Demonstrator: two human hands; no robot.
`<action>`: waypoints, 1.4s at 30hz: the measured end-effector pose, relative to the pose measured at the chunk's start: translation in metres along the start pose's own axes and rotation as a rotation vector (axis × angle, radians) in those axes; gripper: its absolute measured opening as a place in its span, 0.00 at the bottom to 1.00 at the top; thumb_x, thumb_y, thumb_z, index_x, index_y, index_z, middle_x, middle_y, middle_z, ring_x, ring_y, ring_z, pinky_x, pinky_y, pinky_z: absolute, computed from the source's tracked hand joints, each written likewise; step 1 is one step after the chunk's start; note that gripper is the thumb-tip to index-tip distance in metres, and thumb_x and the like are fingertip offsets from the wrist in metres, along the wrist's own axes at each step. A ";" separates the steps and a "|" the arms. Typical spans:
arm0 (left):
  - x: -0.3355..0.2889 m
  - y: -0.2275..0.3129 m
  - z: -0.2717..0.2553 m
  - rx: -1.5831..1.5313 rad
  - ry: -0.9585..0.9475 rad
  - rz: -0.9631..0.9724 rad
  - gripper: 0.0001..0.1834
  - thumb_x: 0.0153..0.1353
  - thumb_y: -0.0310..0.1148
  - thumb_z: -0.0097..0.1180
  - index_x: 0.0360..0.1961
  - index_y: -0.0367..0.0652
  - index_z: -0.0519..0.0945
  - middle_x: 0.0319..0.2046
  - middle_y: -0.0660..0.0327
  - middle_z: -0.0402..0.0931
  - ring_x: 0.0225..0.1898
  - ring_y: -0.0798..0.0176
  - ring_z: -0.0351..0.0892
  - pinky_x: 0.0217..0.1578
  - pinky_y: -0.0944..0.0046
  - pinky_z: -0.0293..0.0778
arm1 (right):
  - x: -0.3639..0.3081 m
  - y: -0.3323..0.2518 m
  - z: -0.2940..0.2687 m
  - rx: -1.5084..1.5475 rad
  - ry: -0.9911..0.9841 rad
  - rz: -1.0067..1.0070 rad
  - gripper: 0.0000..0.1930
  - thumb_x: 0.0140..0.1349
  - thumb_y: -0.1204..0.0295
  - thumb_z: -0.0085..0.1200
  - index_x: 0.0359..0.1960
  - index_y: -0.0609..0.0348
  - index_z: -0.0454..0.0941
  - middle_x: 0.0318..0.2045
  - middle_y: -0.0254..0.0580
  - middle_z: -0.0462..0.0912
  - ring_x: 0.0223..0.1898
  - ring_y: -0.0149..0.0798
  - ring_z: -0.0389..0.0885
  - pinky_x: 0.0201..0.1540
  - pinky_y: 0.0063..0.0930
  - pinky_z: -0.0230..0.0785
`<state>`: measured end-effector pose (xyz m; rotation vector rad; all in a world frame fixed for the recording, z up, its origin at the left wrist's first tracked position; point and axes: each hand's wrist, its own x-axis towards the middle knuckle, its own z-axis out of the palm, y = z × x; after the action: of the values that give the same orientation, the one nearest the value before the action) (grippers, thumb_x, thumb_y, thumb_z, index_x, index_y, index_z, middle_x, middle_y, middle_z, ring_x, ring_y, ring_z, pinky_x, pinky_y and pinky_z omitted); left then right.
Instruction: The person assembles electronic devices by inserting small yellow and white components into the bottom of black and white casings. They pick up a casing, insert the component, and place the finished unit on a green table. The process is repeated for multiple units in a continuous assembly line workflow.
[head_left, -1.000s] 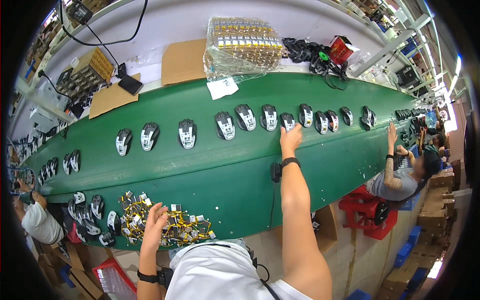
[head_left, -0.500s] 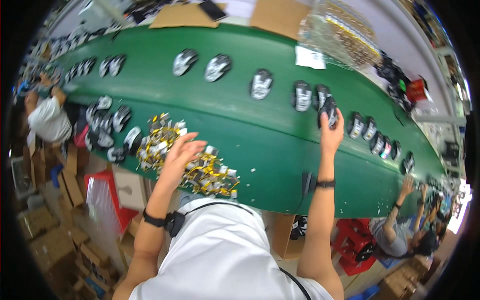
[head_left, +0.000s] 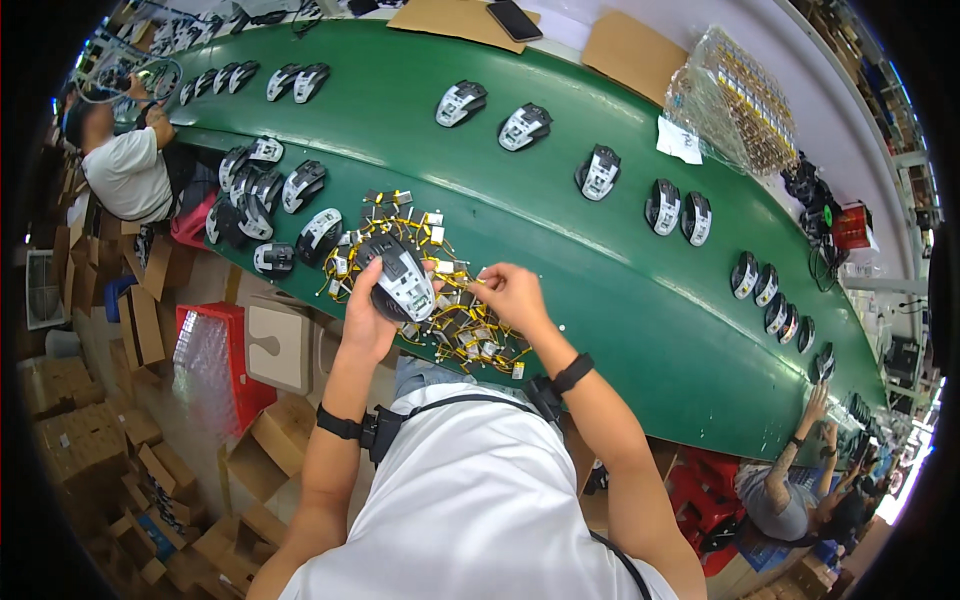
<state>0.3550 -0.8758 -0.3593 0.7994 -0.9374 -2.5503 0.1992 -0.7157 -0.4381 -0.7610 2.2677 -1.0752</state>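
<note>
In my left hand [head_left: 372, 318] is a black computer mouse [head_left: 405, 285], its white-and-silver underside turned up. The fingers wrap its left side and lower end, above the pile. Close by on the right, my right hand [head_left: 510, 297] is closed in a pinch at a thin yellow wire at the pile's edge; the fingertips partly hide it. Beneath both hands lies a heap of small silver batteries [head_left: 470, 335] with yellow leads, on the green bench [head_left: 570, 310]. The mouse and left hand cover part of that heap.
Several mice [head_left: 255, 195] cluster left of the heap. More mice [head_left: 600, 172] form a spaced row on the far green strip. A bag of parts [head_left: 735, 100], cardboard sheets [head_left: 632, 55] and a phone [head_left: 514, 20] lie beyond. Co-workers sit at far left [head_left: 130, 165] and right [head_left: 785, 500].
My right hand has left the far row, where it gripped a mouse, and come back to the battery heap. My left hand, open before, now holds a mouse. The view has shifted.
</note>
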 end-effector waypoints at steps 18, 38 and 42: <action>-0.025 0.017 0.027 0.297 -0.503 0.165 0.35 0.60 0.41 0.52 0.65 0.31 0.63 0.56 0.46 0.74 0.54 0.54 0.78 0.57 0.55 0.72 | -0.072 -0.124 -0.068 -0.014 0.094 -0.484 0.03 0.62 0.74 0.55 0.33 0.60 0.79 0.30 0.41 0.82 0.33 0.47 0.75 0.39 0.37 0.69; -0.036 -0.004 0.079 -0.032 -0.548 -0.271 0.35 0.64 0.49 0.45 0.64 0.32 0.64 0.61 0.41 0.69 0.47 0.35 0.82 0.49 0.44 0.80 | -0.107 -0.109 -0.095 0.146 0.447 -0.254 0.05 0.62 0.75 0.60 0.34 0.62 0.76 0.27 0.40 0.85 0.22 0.33 0.75 0.25 0.28 0.67; -0.044 -0.006 0.081 0.085 -0.583 -0.215 0.34 0.60 0.45 0.49 0.62 0.32 0.66 0.50 0.46 0.78 0.44 0.38 0.83 0.46 0.45 0.82 | -0.107 -0.107 -0.093 0.175 0.467 -0.340 0.05 0.62 0.76 0.59 0.37 0.64 0.78 0.30 0.41 0.86 0.21 0.31 0.78 0.24 0.26 0.69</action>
<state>0.3415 -0.8116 -0.2949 0.1666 -1.1805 -3.0204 0.2429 -0.6526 -0.2782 -0.9190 2.4213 -1.7406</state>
